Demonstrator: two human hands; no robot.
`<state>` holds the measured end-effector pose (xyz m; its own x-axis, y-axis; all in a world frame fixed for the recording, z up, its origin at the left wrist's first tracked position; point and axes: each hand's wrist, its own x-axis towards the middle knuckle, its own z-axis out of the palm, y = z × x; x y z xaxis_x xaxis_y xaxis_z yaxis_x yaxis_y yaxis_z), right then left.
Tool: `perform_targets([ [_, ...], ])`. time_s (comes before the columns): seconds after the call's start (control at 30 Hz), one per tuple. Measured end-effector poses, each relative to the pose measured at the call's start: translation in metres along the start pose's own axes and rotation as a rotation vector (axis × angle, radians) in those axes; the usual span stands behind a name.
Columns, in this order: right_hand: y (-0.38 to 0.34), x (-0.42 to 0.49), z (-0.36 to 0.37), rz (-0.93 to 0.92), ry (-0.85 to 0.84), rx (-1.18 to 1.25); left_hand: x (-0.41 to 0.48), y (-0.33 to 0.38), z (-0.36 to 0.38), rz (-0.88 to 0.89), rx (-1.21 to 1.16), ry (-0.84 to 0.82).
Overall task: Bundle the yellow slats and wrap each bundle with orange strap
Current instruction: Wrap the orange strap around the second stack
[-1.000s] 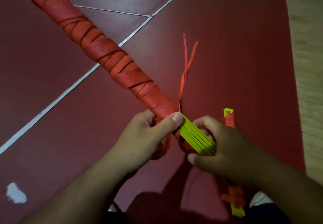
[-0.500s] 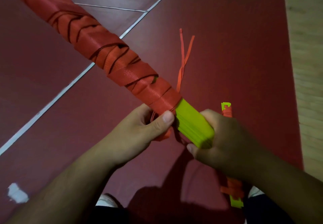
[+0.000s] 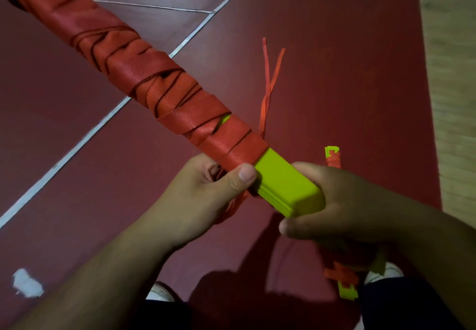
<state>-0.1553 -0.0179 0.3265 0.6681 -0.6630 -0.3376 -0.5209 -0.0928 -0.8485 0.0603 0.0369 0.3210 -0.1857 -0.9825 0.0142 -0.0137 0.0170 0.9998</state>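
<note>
My left hand (image 3: 203,201) gripped the bundle of yellow slats (image 3: 286,183) at the place where the orange strap (image 3: 154,82) ended; the thumb lay on top, right at the edge of the last turn, and the fingers were curled under the bundle. My right hand (image 3: 347,208) was closed round the bare yellow end, with the thumb below and the fingers over the far side, so both hands held the same bundle. The bundle was in the air above the red floor (image 3: 347,46), and it ran from my hands away to the upper left corner of the view. Almost all its length was covered by the strap in many crossing turns; only the short end in my right hand showed yellow, and one small yellow gap was visible between two turns. Two thin loose strap ends (image 3: 269,79) stood out beyond the bundle, on its far side. A piece of strap hung down under my left hand. On the floor just beside my right hand lay a second, thinner bundle (image 3: 332,158), also with orange strap round it; my hand hid its middle. White lines (image 3: 77,146) crossed the floor, and a white scrap (image 3: 27,283) lay at the lower left
</note>
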Motion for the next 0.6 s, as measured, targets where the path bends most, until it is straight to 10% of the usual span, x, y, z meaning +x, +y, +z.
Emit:
perform_targets([
  [0.4, 0.005, 0.002, 0.008, -0.065, 0.170, -0.063, 0.001, -0.002, -0.021, -0.069, 0.554, -0.137],
  [0.6, 0.010, 0.005, 0.012, -0.058, 0.319, -0.220, 0.001, -0.001, -0.005, -0.216, 0.239, -0.057],
])
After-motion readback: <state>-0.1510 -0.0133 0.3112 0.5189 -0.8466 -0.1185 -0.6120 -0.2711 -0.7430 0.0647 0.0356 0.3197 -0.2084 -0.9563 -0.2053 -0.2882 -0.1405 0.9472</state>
